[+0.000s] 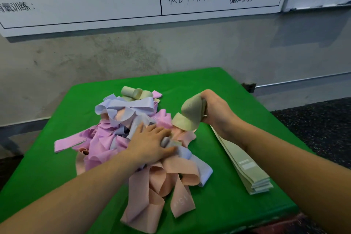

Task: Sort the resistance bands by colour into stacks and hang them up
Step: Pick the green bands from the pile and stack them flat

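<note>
A tangled heap of resistance bands (133, 138) in pink, lilac, peach and pale green lies on the middle of the green table (228, 186). My left hand (152, 142) presses flat on top of the heap with fingers spread. My right hand (216, 112) grips a pale green band (190, 116) and holds it lifted just right of the heap; its lower end still touches the pile. A flat stack of pale green bands (247, 169) lies along the table's right side, under my right forearm.
A grey concrete wall rises close behind the table, with a large whiteboard (95, 2) of handwriting mounted above. Dark speckled flooring (322, 123) shows to the right. More pale green bands (133, 92) sit at the heap's far edge.
</note>
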Demonstrator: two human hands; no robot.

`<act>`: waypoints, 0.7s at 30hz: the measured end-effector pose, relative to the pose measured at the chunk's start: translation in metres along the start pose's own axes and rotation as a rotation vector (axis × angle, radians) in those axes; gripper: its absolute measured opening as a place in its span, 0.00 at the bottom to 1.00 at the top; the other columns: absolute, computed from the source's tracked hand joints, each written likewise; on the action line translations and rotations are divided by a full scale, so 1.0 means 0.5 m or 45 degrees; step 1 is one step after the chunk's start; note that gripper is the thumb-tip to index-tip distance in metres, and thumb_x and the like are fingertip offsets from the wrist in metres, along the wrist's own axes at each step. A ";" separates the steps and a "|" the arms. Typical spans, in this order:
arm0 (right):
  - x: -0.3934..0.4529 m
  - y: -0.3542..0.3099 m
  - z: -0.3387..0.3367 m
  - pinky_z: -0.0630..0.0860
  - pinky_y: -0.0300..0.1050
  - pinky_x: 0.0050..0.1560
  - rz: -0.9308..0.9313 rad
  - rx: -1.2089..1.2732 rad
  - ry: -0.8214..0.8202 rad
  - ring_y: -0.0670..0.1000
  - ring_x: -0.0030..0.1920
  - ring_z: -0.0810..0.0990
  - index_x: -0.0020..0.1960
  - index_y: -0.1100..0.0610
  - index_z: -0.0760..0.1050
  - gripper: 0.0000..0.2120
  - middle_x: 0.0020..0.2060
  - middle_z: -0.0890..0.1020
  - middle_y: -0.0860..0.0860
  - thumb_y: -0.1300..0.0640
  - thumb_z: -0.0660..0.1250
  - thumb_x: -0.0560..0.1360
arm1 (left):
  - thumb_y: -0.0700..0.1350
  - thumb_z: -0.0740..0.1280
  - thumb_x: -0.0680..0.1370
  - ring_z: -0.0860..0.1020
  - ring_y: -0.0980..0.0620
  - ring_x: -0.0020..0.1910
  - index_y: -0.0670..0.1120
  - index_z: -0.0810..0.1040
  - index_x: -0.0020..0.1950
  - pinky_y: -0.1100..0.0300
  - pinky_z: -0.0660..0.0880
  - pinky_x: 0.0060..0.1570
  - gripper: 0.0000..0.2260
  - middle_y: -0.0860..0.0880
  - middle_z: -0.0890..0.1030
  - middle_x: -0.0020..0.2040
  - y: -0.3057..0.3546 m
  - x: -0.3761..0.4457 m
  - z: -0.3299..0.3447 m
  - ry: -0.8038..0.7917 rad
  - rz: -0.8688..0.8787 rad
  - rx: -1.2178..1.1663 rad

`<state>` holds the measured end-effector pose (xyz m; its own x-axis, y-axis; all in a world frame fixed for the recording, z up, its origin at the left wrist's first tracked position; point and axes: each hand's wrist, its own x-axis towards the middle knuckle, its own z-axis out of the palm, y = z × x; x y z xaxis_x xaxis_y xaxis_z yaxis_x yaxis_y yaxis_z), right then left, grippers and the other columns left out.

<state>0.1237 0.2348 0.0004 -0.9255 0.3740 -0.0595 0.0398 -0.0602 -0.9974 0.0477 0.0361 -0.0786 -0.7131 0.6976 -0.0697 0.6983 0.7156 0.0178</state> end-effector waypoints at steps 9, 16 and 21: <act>-0.080 -0.047 -0.004 0.74 0.57 0.48 -0.036 0.064 -0.075 0.57 0.49 0.72 0.51 0.57 0.69 0.07 0.48 0.72 0.58 0.54 0.57 0.78 | 0.59 0.63 0.79 0.63 0.51 0.75 0.57 0.67 0.74 0.45 0.52 0.77 0.23 0.54 0.69 0.74 0.044 -0.032 -0.049 0.223 -0.030 -0.287; -0.153 -0.111 -0.002 0.70 0.56 0.48 -0.228 0.007 -0.031 0.55 0.46 0.70 0.43 0.53 0.70 0.08 0.43 0.71 0.56 0.49 0.61 0.69 | 0.59 0.66 0.74 0.74 0.60 0.64 0.64 0.69 0.62 0.55 0.71 0.65 0.16 0.59 0.77 0.62 0.155 -0.103 -0.127 0.534 0.063 -1.421; -0.211 -0.130 0.002 0.64 0.51 0.45 -0.351 -0.041 0.005 0.51 0.42 0.66 0.34 0.47 0.70 0.06 0.35 0.69 0.48 0.50 0.62 0.69 | 0.55 0.72 0.74 0.80 0.61 0.46 0.55 0.77 0.47 0.59 0.76 0.50 0.07 0.58 0.82 0.44 0.199 -0.137 -0.174 0.706 0.020 -1.556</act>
<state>0.2181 0.1983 0.0714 -0.9016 0.3756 0.2145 -0.2014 0.0741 -0.9767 0.1608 0.0627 0.0146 -0.8398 0.4200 0.3441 0.4110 0.0778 0.9083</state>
